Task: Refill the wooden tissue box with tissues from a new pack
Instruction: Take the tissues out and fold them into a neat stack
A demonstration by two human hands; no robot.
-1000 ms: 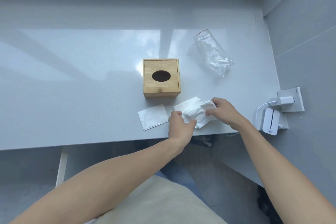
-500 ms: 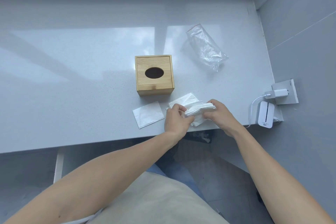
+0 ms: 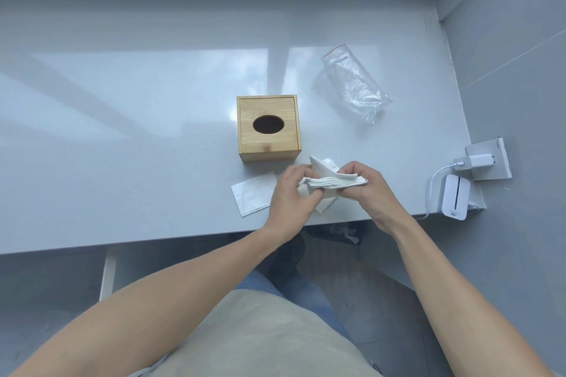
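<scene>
Change: I have lifted the tissue stack off the counter; a second ago it lay flat under my hands.
Right hand: fingers closed around the stack's right end.
Left hand: fingertips pinching its left end.
Loose sheet: flat, just left of my left hand.
Wooden tissue box: lid on, just beyond the stack.
Plastic bag: crumpled, beyond and right of the box.
Charger: plugged in, far right.

I see bright, soft daylight glaring in pale patches across the counter at mid-frame; faint shadows, wide-angle bending at the edges, focus mostly sharp
</scene>
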